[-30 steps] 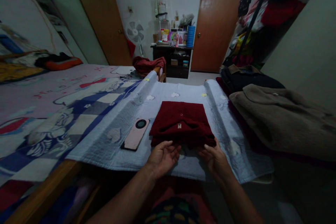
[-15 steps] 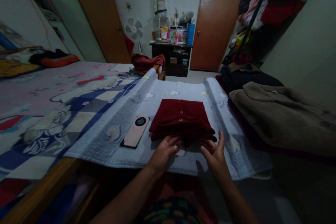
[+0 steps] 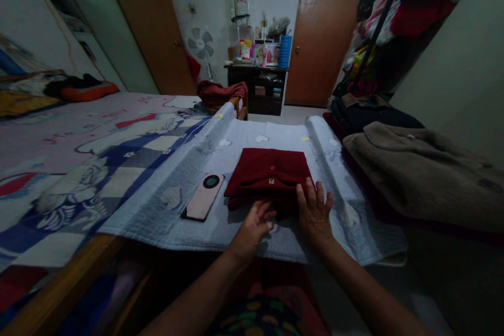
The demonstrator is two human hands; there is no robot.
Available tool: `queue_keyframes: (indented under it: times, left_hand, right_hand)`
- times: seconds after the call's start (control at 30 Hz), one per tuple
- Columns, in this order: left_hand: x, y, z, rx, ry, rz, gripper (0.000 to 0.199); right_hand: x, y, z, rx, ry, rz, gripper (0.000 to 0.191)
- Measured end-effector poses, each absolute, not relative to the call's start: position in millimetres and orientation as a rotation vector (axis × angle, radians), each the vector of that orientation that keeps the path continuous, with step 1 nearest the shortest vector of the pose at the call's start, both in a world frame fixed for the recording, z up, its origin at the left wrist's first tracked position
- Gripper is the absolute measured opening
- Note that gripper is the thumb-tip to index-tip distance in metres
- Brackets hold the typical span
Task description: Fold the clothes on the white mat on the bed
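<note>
A dark red garment [image 3: 271,168], folded into a neat block with a button and a small tag on top, lies on a pale blue quilted cloth [image 3: 189,236]. At its near edge is my left hand [image 3: 254,228], fingers apart and slightly curled, with nothing held. My right hand [image 3: 316,215] rests its spread fingers on the garment's near right corner, palm down. Left of the garment lies a pink phone [image 3: 203,197] with a round black camera ring facing up.
A patterned bed [image 3: 98,131] spreads along the left, with a rust-red cloth [image 3: 220,93] at its corner. Folded grey-brown clothing [image 3: 417,173] and a dark jacket [image 3: 374,113] are piled at the right. A dark cabinet [image 3: 255,92] stands behind.
My right hand has moved up from the near edge onto the garment's right corner, its fingers now flatter. My left hand has shifted only slightly. The garment's front fold looks a little flatter.
</note>
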State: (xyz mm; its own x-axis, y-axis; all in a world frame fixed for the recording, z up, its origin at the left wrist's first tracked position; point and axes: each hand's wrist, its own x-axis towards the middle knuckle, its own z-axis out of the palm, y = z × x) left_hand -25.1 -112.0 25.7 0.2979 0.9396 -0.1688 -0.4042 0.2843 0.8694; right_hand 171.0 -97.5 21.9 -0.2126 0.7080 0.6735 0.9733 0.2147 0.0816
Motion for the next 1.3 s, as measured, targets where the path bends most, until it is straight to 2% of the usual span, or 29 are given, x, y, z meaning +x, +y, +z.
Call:
queue_keyframes:
  times: [0.23, 0.5, 0.6, 0.73, 0.9, 1.0, 1.2, 1.3]
  left_hand:
    - [-21.3, -118.3, 38.5, 0.9, 0.86, 0.995, 0.069]
    - [-26.1, -118.2, 39.2, 0.885, 0.883, 0.966, 0.069]
    - [-38.0, -116.4, 43.8, 1.008, 0.938, 0.911, 0.059]
    - [-60.1, -113.2, 55.2, 1.231, 1.039, 0.844, 0.035]
    - [-85.7, -97.1, 64.4, 1.671, 1.333, 1.074, 0.025]
    - [-91.6, -81.2, 65.9, 1.909, 1.464, 1.153, 0.027]
    - [-85.8, -65.9, 55.4, 1.93, 1.273, 0.872, 0.037]
    - [-84.9, -65.4, 47.3, 1.933, 1.234, 0.852, 0.043]
  right_hand:
    - [144.0, -89.6, 33.6, -1.331, -2.147, -0.71, 0.062]
    - [133.6, -82.1, 52.7, -1.356, -2.299, -0.441, 0.066]
    - [136.1, -82.4, 49.4, -1.367, -2.311, -0.35, 0.068]
    - [135.7, -90.4, 41.6, -1.416, -2.338, -0.273, 0.063]
    - [135.8, -106.8, 49.6, -1.345, -2.418, -0.035, 0.056]
    - [145.3, -108.9, 58.9, -1.258, -2.356, 0.045, 0.046]
    - [173.2, -98.4, 50.5, -1.387, -2.169, 0.05, 0.038]
    - [180.8, -95.6, 40.6, -1.431, -2.195, 0.177, 0.027]
